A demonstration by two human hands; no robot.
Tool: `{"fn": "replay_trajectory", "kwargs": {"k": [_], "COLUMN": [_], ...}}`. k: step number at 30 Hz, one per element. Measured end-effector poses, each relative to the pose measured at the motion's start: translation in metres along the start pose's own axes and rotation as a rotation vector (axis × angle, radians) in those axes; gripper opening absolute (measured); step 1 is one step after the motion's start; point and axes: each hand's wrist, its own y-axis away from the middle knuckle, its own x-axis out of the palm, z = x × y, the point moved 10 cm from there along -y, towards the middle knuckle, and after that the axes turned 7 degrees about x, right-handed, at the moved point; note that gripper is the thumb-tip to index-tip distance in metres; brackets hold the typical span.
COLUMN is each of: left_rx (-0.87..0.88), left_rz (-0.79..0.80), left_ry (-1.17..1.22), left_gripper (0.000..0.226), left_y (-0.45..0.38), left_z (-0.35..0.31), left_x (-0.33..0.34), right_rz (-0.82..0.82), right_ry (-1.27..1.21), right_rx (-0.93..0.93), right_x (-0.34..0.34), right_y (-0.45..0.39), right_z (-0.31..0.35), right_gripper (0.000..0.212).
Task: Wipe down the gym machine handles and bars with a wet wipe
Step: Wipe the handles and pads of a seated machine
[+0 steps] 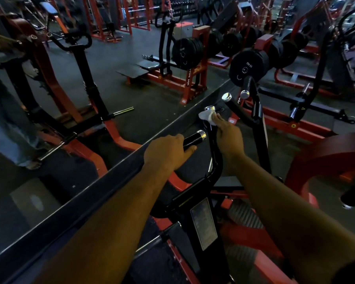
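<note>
Two bare forearms reach forward from the bottom edge of the view over a black upright post carrying a pale label plate (203, 223). From that post a black bent bar (214, 158) rises and forks into handles. The left hand (166, 151) closes its grip round the nearer short handle (194, 137), fingers curled over the black sleeve just behind its chrome end cap; judging by the pose, it steadies the machine arm so the bar does not swing under the rubbing. The right hand (227, 133) pinches a white wet wipe (207, 116) between its fingertips and presses it against the upper part of the bar, directly below another chrome-capped end (209, 108). The wipe is bunched rather than spread, probably to wrap the tube. Two further chrome-tipped handles (226, 96) stand just beyond and appear not yet reached. A mirror wall runs along the left, reflecting red frames. Black weight plates (247, 67) hang loaded behind the handles.
</note>
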Motion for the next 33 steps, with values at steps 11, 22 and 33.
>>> {"fn": "replay_trajectory", "kwargs": {"k": [11, 22, 33], "left_rx": [0.019, 0.015, 0.021], "left_rz": [-0.034, -0.02, -0.025], "left_ry": [-0.005, -0.015, -0.012], "left_gripper": [0.054, 0.055, 0.056], "left_y": [-0.001, 0.0, -0.002], "left_z": [-0.002, -0.001, 0.0], "left_x": [0.0, -0.002, 0.003], "right_rz": [0.092, 0.033, 0.061], "right_ry": [-0.218, -0.434, -0.706], "right_rx": [0.149, 0.34, 0.505], "right_x": [-0.004, -0.002, 0.01], "right_y": [0.157, -0.01, 0.067], "right_z": [-0.06, -0.026, -0.044], "right_gripper": [0.039, 0.035, 0.025]}}
